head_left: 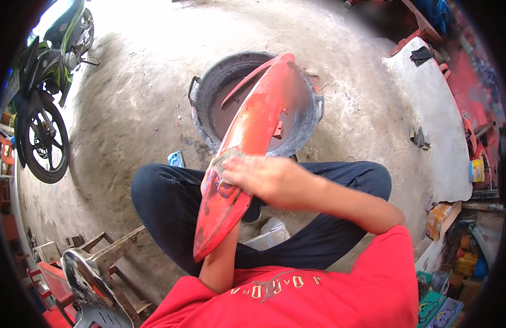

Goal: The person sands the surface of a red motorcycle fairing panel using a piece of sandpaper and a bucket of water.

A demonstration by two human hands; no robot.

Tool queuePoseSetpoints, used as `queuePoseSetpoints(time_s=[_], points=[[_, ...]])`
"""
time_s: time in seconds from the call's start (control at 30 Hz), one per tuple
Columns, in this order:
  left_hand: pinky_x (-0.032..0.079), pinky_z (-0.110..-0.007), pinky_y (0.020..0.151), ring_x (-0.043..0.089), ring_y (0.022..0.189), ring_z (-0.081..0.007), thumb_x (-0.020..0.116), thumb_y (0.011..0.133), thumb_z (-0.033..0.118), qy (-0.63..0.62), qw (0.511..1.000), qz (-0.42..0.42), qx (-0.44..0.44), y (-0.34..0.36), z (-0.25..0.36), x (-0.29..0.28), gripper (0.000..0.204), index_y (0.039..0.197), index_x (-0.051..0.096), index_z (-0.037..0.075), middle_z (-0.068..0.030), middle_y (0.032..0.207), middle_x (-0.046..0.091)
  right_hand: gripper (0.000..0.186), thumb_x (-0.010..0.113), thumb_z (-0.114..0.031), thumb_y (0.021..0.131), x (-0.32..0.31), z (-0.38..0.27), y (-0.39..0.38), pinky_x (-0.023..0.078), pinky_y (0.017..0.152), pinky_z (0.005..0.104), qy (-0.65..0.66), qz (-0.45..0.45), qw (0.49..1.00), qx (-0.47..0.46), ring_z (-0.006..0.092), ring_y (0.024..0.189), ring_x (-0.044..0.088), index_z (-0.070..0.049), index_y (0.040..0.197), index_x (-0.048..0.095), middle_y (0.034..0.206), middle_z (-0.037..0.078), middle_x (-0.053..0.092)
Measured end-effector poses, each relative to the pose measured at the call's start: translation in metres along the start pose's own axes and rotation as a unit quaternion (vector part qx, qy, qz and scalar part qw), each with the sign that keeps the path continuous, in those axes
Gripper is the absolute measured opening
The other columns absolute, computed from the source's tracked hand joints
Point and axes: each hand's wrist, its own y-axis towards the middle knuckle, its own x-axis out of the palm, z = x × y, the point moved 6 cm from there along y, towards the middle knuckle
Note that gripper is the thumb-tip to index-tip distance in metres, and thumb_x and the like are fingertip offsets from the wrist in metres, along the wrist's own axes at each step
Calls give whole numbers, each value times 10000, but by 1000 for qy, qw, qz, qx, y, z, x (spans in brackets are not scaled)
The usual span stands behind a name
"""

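Observation:
A long red motorcycle body panel (253, 126) lies diagonally from over my lap to over the grey tub (209, 120), which holds murky water and a smaller red curved piece (242, 87). My right hand (264, 177) presses a pale greenish-grey pad (225, 159) onto the panel's surface, fingers slightly blurred. My left hand (206, 183) holds the panel from beneath at its left edge, mostly hidden behind it.
A motorcycle (45, 126) stands at left. Chair frames (111, 240) are at lower left. A white board (439, 136), red parts and boxes (439, 218) line the right side. A small blue packet (176, 159) lies near my left knee.

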Motion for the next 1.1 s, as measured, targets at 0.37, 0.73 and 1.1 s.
queuePoseSetpoints(time_s=[0.37,0.73,1.1], points=[[534,-584,1034,682,1155,-400,444,1077,232,1,998,35,-58,0,3,-7,456,1402,553,-69,-265,1293,670,409,539,-83,969,-2,90,-25,519,1098,415,-21,-27,981,191,335,1272,657,50,1346,623,1344,229,673],[479,-575,1072,602,1246,-392,469,1074,337,183,979,68,60,-7,18,-2,465,1377,571,0,-208,1356,635,428,567,-127,951,10,44,2,541,1070,412,-46,7,998,38,325,1242,676,51,1337,610,1355,244,662],[556,-580,1002,695,1101,-444,458,1088,299,-16,997,44,-55,-1,-8,11,473,1368,574,-64,-283,1298,672,415,572,-112,960,9,66,-4,517,1111,410,-20,-11,996,86,333,1294,646,21,1350,622,1397,200,652]])
